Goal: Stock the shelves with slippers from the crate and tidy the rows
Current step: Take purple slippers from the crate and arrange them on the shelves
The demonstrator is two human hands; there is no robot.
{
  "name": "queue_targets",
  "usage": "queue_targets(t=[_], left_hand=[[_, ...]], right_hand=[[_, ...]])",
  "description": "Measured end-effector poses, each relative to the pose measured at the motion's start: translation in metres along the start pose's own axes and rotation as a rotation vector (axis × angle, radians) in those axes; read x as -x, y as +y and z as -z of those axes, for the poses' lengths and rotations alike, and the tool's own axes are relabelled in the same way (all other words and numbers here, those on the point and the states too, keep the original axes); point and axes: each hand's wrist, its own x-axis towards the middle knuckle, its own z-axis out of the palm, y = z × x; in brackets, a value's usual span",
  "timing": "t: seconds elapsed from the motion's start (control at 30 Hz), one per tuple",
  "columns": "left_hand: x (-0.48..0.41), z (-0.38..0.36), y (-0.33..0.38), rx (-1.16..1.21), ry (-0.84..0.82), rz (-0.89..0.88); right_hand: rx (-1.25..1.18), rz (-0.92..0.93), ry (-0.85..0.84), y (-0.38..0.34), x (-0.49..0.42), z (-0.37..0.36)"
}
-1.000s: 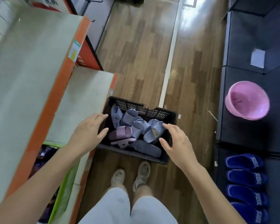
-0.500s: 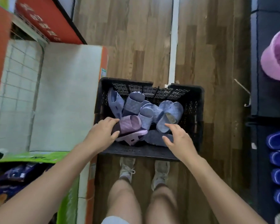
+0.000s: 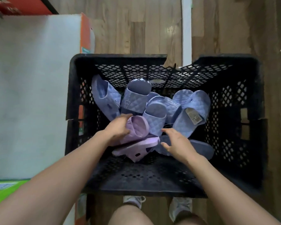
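A black mesh crate [image 3: 234, 159] stands on the wooden floor below me, holding several blue quilted slippers [image 3: 156, 117] and two lilac ones. My left hand [image 3: 117, 129] is inside the crate, its fingers wrapped over the strap of the upper lilac slipper [image 3: 139, 125]. The second lilac slipper [image 3: 136, 150] lies flat beneath it. My right hand [image 3: 177, 142] hovers with spread fingers just over a dark blue slipper [image 3: 201, 148] at the crate's near side, holding nothing. A tagged blue slipper [image 3: 190, 117] leans at the right.
A white shelf top with an orange edge [image 3: 39, 78] runs along the crate's left side. A green package [image 3: 3, 192] sits at the lower left. My feet [image 3: 180, 207] stand right behind the crate on the wooden floor [image 3: 136, 30].
The view has dropped closer over the crate. Both hands have moved from the crate's rim down among the slippers, and my left hand has closed on the lilac slipper.
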Motion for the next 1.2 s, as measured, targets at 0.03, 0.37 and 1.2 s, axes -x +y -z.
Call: queue_targets(t=[0.03,0.37,1.2], left_hand=[[-0.014,-0.004,-0.006,0.001,-0.023,-0.001],[-0.055,-0.024,-0.018,0.056,-0.121,0.028],[0.120,0.046,0.011,0.162,0.242,-0.126]], right_hand=[[0.013,0.018,-0.014,0.002,-0.008,-0.006],[0.136,0.261,-0.051,0.016,-0.039,-0.025],[-0.152,0.088,0.268,-0.022,0.097,0.065]])
